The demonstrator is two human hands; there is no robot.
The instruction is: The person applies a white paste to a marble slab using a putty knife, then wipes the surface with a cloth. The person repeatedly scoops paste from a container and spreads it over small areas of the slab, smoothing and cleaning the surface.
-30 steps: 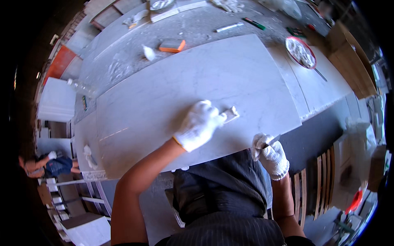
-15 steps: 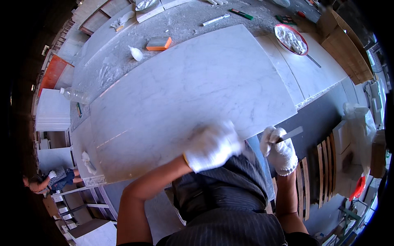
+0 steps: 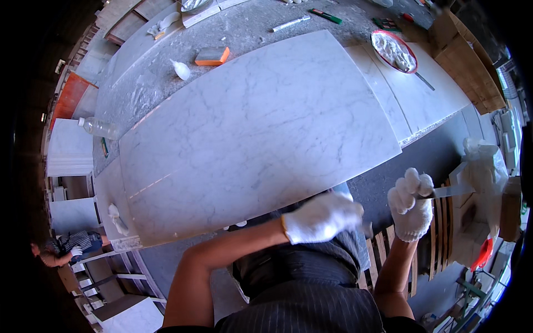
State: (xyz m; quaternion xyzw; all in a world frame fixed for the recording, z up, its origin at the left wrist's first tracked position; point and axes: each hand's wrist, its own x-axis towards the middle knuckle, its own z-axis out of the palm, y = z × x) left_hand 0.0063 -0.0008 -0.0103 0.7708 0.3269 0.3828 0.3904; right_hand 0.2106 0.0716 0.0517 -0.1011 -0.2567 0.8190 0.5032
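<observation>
A large white marble slab with grey veins [image 3: 261, 122] lies flat on the dusty worktable before me. My right hand [image 3: 410, 213], in a white knit glove, is raised off the slab's right corner. Its fingers are wrapped round a flat metal putty knife [image 3: 452, 191], whose blade points right. My left hand [image 3: 322, 218], gloved in white too, is in front of my apron, just off the slab's near edge. Motion smears its fingers; a small greyish bit shows beside them, and I cannot make out whether they hold it.
Beyond the slab are a white squeeze bottle [image 3: 180, 70], an orange-and-grey block [image 3: 212, 56] and a red-rimmed bowl of white paste [image 3: 393, 51]. A clear plastic bottle [image 3: 99, 127] lies left. A cardboard box [image 3: 465, 61] stands right, wooden pallets [image 3: 438, 238] below. Another person [image 3: 69, 247] is far left.
My left hand has moved off the slab, rightward and toward my body. My right hand has shifted right with the putty knife, away from the slab's edge.
</observation>
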